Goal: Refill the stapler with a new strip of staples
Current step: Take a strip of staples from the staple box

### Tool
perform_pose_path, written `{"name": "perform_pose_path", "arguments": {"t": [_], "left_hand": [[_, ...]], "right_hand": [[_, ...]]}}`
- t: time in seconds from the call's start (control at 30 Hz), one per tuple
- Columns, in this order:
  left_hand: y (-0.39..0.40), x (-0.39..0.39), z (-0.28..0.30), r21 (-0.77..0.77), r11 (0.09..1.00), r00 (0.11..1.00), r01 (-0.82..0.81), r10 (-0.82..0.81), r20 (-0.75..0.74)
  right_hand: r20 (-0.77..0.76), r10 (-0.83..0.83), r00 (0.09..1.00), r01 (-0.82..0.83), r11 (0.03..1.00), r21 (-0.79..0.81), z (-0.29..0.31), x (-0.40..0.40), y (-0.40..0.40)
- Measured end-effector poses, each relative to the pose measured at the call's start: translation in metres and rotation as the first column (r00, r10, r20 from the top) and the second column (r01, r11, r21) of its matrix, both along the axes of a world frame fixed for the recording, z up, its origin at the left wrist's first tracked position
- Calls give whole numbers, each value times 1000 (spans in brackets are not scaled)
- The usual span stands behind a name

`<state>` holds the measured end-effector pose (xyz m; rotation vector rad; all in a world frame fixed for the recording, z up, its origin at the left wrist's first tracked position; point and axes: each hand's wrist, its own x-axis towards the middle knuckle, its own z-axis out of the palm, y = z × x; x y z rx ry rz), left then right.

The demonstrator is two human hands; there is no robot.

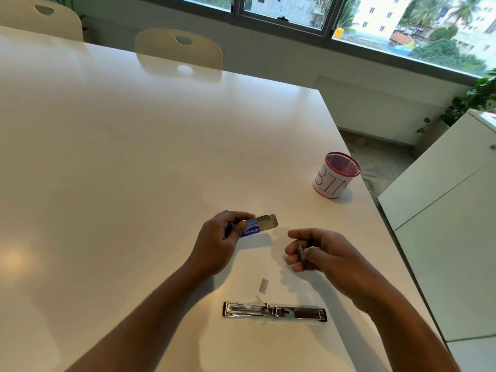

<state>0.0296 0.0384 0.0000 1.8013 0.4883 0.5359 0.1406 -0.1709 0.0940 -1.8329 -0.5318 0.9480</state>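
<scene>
The metal stapler (274,311) lies folded out flat on the white table (134,157), near its front edge, its channel facing up. A short piece of staples (263,285) lies just beyond it. My left hand (217,242) holds a small blue staple box (256,226) above the table, its end flap open to the right. My right hand (319,253) is to the right of the box, fingers pinched on a grey strip of staples (301,252).
A red mesh cup (335,174) with a paper label reading BIN stands at the table's right edge. Two cream chairs (179,48) stand at the far side. A white cabinet (442,197) sits to the right of the table.
</scene>
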Motion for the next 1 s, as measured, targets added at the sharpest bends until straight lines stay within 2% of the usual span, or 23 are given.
{"name": "perform_pose_path", "arguments": {"t": [0.2,0.47,0.67,0.9,1.0], "left_hand": [[0,0,0,18,1000,1000,4,-4,-5],[0,-1,1,20,1000,1000,5,-5,-9],[0,-1,1,1,1000,1000,3,-3,-12],[-1,0,1,10,1000,1000,-4,4,-15],[-1,0,2,10,1000,1000,-2,2,-10]], "right_hand": [[-32,-84,996,89,972,219,-4,0,2],[-185,-139,973,194,925,326,-17,1,10],[-98,-175,980,196,936,293,-22,4,12],[-65,-215,974,224,907,357,-16,4,24],[1,-234,972,218,908,359,-12,2,34]]}}
